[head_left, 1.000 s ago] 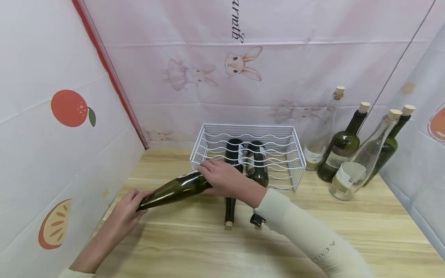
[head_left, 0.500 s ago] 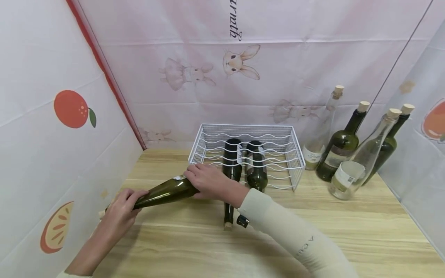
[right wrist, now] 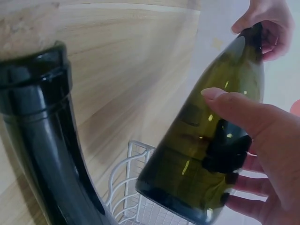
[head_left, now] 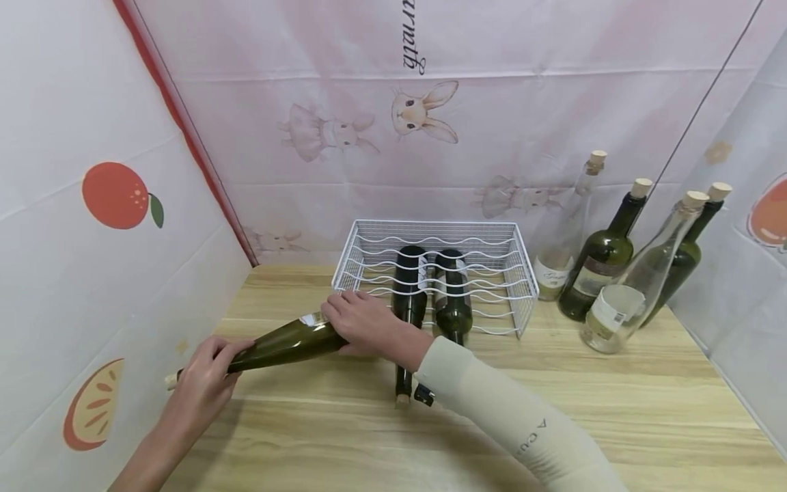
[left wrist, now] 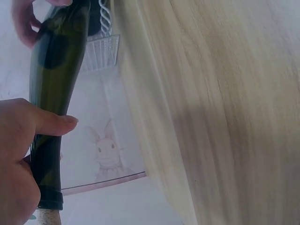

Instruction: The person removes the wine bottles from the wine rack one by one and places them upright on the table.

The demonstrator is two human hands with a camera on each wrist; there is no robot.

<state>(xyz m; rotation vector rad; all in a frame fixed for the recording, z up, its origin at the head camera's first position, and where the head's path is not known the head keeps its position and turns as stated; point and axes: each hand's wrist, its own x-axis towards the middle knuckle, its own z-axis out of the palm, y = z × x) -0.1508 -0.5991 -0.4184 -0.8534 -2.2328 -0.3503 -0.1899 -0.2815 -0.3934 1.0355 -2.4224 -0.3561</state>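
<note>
Now that the bottle [head_left: 285, 346] has shifted leftward, its cork [head_left: 171, 380] shows past the left hand [head_left: 203, 376], which grips the neck [left wrist: 48, 166]; the right hand [head_left: 363, 324] holds the body [right wrist: 199, 154]. It is just outside the rack [head_left: 436, 223], where two bottles [head_left: 408, 280] lie, so it occupies no slot.

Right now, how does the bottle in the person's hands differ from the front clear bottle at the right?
Glass: the held bottle is green; the front clear bottle is colourless.
Pose: the held bottle is turned sideways; the front clear bottle stands upright on the table.
Contact: the left hand and right hand grip the held bottle; neither touches the front clear bottle.
Shared: both taper to a corked mouth.
</note>
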